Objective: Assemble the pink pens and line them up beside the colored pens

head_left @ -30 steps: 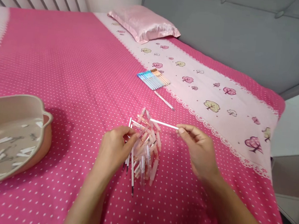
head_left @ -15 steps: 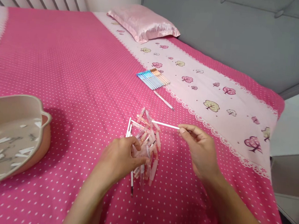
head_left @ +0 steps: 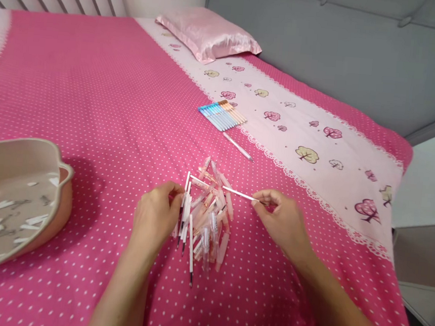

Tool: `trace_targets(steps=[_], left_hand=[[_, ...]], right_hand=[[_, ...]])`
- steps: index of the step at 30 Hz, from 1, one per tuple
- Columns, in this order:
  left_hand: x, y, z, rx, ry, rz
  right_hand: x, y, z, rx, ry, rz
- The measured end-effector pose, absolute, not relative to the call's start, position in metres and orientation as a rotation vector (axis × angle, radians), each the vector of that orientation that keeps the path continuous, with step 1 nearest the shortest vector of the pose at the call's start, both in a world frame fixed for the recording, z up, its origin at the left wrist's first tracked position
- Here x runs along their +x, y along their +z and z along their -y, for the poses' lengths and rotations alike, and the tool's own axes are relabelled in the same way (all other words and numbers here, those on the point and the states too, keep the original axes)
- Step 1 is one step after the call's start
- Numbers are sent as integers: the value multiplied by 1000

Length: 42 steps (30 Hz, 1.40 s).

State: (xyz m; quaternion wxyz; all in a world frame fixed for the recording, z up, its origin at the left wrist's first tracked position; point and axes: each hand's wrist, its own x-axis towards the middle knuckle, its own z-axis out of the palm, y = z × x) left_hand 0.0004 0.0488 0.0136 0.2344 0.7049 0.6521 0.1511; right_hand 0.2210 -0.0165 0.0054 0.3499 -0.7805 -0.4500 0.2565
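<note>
A pink bedspread with white dots forms the ground of the scene. At its centre, a slim white refill extends from the right side of a loose pile of clear and pink pen parts; my right hand pinches its near end between thumb and fingertips. My left hand is at the pile's left edge, thumb and forefinger bent towards each other beside several upright-lying white refills; I cannot tell whether they grip one. Nearer to me, a dark-tipped refill points out of the pile. Beyond the pile lies a single pale pen, then a row of blue and orange pens. Outermost: a beige basin holding small white pieces, left; a pink pillow before a grey headboard, behind.
</note>
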Motion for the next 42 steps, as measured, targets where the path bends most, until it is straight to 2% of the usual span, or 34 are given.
trace_targets(steps=[5,12,22,31,42], left_hand=[[-4,11,-51,1947,453,-1855],[5,11,-47,1989,532,-1712],[12,6,-45,2074,389,-1684],[16,3,-42,2166,449,-1541],[21,3,-42,2195,499,-1365]], right_hand=[[220,2,18,-2117,581,1420],[219,1,19,-2079,519,1687],[218,5,18,-2017,813,1389],[214,7,18,-1858,1002,1188],[206,5,19,-1672,1431,987]])
